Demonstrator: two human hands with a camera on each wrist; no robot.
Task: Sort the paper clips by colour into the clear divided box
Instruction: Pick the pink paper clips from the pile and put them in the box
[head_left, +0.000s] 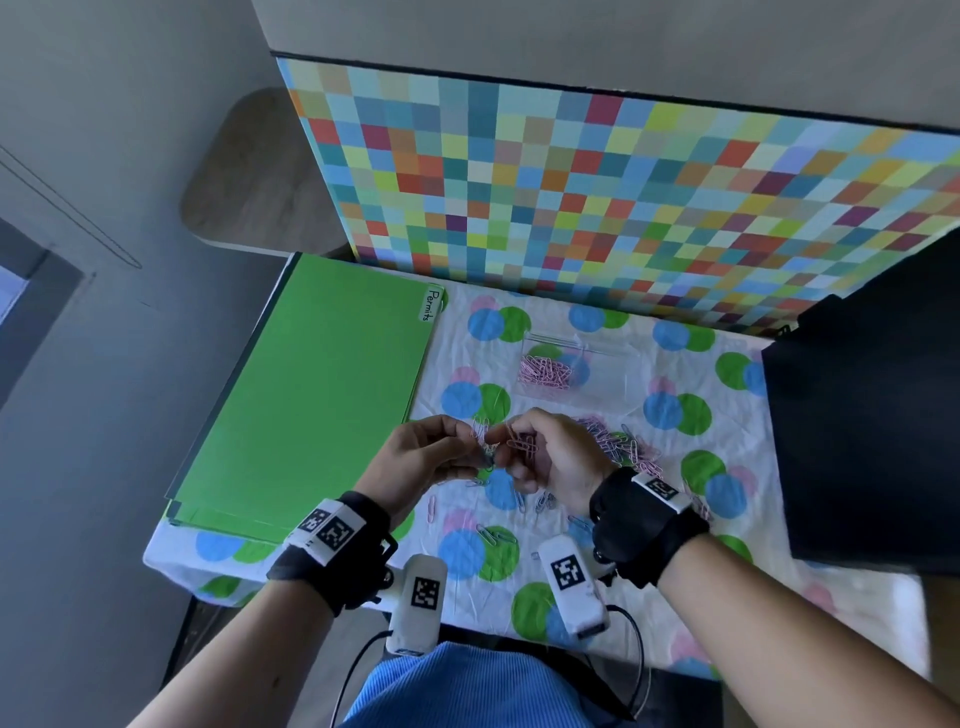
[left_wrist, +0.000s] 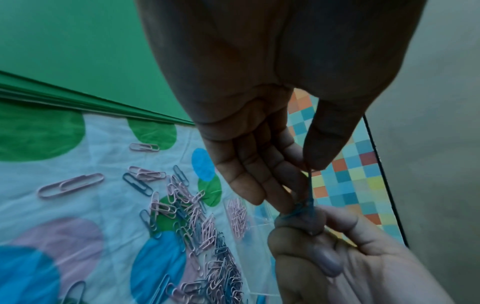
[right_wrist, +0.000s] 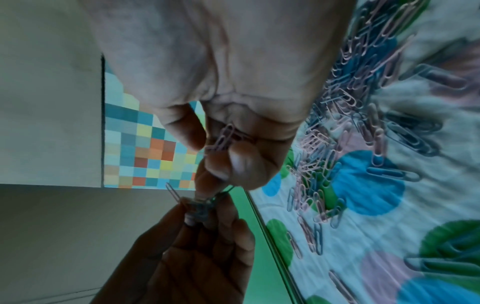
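Note:
Both hands are raised over the table and meet at a small tangle of paper clips (head_left: 487, 448). My left hand (head_left: 467, 441) pinches a blue clip (left_wrist: 309, 195) of the tangle between thumb and fingers. My right hand (head_left: 503, 440) pinches the tangle's other side and keeps several pink clips (right_wrist: 224, 137) tucked in its curled fingers. A mixed pile of pink and blue clips (head_left: 621, 441) lies just right of the hands. The clear divided box (head_left: 597, 371) sits behind them, with pink clips (head_left: 545, 371) in its left compartment.
A stack of green folders (head_left: 311, 395) labelled "Permits" lies on the left. Loose clips (head_left: 498, 532) are scattered on the dotted cloth (head_left: 649, 587) below the hands. A checkered panel (head_left: 571, 187) stands at the back, and a black object (head_left: 862, 431) fills the right side.

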